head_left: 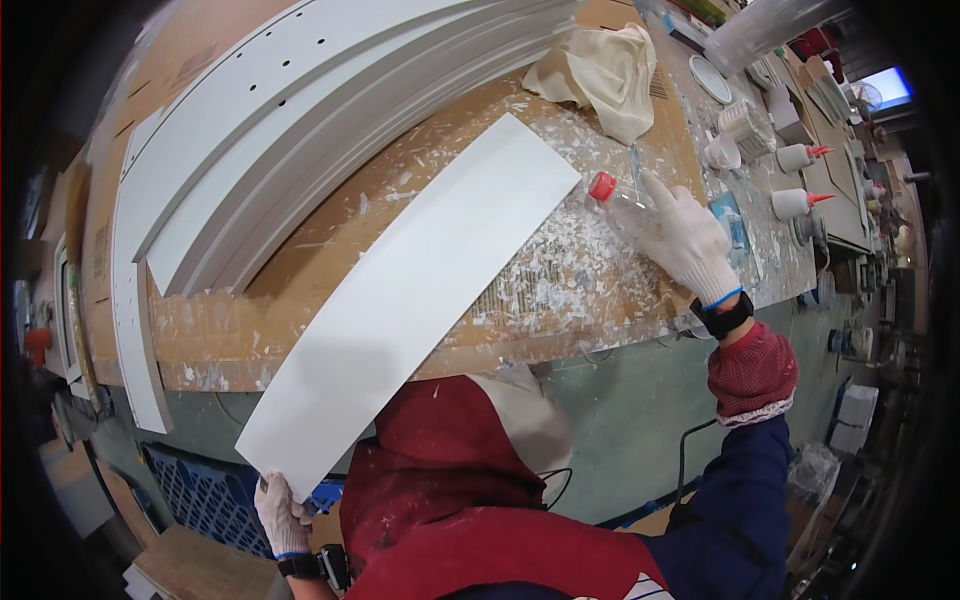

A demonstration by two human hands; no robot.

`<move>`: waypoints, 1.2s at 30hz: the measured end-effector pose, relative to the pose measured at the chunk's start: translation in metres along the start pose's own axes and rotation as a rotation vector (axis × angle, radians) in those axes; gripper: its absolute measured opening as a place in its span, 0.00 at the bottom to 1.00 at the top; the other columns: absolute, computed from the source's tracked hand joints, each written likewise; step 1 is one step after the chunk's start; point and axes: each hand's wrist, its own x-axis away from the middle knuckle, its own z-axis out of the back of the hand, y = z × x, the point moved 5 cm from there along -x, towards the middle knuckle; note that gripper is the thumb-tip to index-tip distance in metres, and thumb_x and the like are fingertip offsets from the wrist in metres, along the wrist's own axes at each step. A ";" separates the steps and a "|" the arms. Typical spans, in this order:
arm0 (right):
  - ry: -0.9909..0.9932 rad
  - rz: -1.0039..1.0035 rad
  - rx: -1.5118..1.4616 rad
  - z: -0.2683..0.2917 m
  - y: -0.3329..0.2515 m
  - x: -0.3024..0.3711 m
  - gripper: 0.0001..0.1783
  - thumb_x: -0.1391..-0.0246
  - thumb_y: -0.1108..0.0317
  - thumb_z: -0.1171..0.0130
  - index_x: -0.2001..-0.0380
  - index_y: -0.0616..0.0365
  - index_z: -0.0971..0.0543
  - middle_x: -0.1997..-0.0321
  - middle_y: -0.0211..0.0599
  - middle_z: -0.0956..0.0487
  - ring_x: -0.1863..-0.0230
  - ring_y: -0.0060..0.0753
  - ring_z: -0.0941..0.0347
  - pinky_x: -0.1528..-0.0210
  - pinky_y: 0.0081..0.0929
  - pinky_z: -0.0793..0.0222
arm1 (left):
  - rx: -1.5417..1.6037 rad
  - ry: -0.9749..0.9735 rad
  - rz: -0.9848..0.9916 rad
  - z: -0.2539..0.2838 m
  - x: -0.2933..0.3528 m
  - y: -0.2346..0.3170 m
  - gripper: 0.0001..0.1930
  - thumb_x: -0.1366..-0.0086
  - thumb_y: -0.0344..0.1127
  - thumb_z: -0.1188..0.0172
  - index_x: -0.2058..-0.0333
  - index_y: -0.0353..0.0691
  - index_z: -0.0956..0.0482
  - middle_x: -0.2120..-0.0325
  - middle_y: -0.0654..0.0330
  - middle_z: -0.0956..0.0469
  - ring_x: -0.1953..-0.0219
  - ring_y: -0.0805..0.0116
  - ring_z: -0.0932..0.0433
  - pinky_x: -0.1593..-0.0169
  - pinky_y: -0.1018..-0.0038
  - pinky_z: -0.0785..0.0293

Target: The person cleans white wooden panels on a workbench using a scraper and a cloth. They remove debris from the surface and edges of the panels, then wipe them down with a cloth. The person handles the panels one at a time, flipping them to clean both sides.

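"Two gloved hands are in view. What does the left hand [283, 512] have?"

"It pinches the near end of a long white board [420, 290], that grip closed on its edge."

"And where is the board?"

"It slants over the bench [780, 270], the far end on the cardboard [330, 250], the near end jutting past the front edge toward the person's dark red apron [500, 560]."

"What about the right hand [690, 240]?"

"Its grip is wrapped around a clear bottle [627, 212], with the red cap [602, 186] pointing toward the board's far end. Cap and board are apart. I can't tell whether the bottle touches the bench."

"What lies around them?"

"White flakes [560, 275] are spattered over the cardboard, thickest between the board and the right hand. Beyond the board, to the left, is a stack of white panels [300, 130], the top one with dark holes. A crumpled cream cloth [605, 80] lies past the board's far end."

"Anything to the right?"

"A white cup [722, 152], and two white squeeze bottles [792, 204] with red nozzles. Down on the left, below the bench, is a blue pallet [200, 490]."
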 end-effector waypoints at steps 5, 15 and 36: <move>0.056 0.078 0.093 -0.009 0.000 -0.009 0.39 0.55 0.52 0.33 0.39 0.49 0.34 0.60 0.49 0.24 0.59 0.51 0.24 0.58 0.42 0.28 | 0.000 -0.045 -0.015 -0.006 0.003 0.002 0.11 0.32 0.43 0.48 0.65 0.41 0.31 0.88 0.70 0.36 0.94 0.81 0.43 0.91 0.83 0.49; 0.173 0.207 0.054 0.002 -0.015 -0.005 0.38 0.54 0.56 0.34 0.39 0.49 0.33 0.59 0.48 0.24 0.59 0.51 0.24 0.59 0.41 0.27 | -0.033 -0.039 0.039 -0.006 0.011 0.004 0.08 0.35 0.39 0.47 0.68 0.42 0.29 0.87 0.70 0.35 0.91 0.81 0.40 0.90 0.82 0.46; 0.031 1.091 0.064 0.016 -0.283 0.092 0.37 0.55 0.66 0.35 0.40 0.49 0.35 0.64 0.38 0.27 0.64 0.39 0.26 0.62 0.36 0.31 | -0.051 -0.426 -0.261 -0.028 0.003 0.021 0.30 0.28 0.59 0.61 0.76 0.39 0.29 0.94 0.66 0.37 0.91 0.77 0.38 0.82 0.77 0.40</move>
